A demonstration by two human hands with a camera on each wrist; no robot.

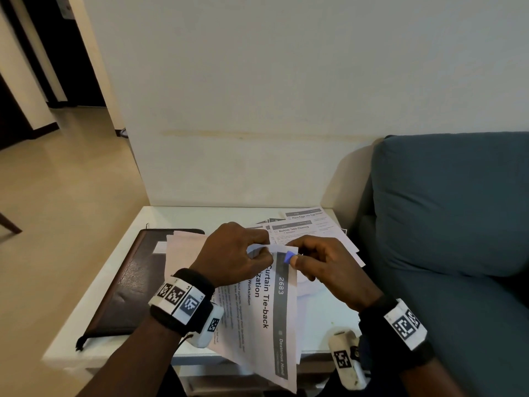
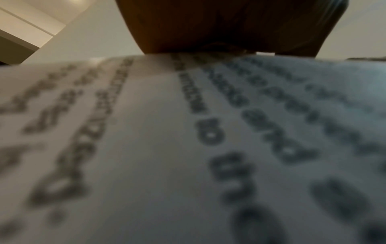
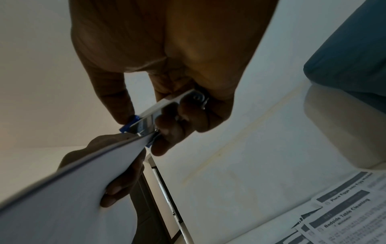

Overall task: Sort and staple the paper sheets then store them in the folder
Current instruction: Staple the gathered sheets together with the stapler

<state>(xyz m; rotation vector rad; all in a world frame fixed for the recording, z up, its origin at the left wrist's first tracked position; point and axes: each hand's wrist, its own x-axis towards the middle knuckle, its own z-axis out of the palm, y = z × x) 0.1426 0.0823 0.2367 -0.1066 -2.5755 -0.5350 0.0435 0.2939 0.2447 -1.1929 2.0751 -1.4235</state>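
**Stapler on corner of held sheets**

Nearest: held paper sheets (image 1: pixel 266 316), raised off the tabletop (image 1: pixel 114 253), bottom edge hanging past its near edge. Top page has a grey header band, "2683", and a title ending "Tie-back".

Left hand (image 1: pixel 232 256) pinches the far top edge of the sheets, fingers curled under the paper; in the right wrist view its fingers (image 3: pixel 117 189) show beneath the sheet. Left wrist view is mostly blurred print.

Right hand (image 1: pixel 323 265) grips a small blue-and-metal stapler (image 3: pixel 146 122), thumb on top, fingers wrapped below. Its nose sits on the sheets' far right corner; the paper edge is inside the mouth.

Left of the hands: dark brown folder (image 1: pixel 128 285) flat on the tabletop, with pale sheets (image 1: pixel 183 247) lying on its right part.

Farther, right: loose printed sheets (image 1: pixel 309 227) fanned on the tabletop, headed "Bedside Table Cleaning" and "Place Eggs into Egg Holder".

Right of the tabletop: teal sofa (image 1: pixel 452 213). Wall behind.
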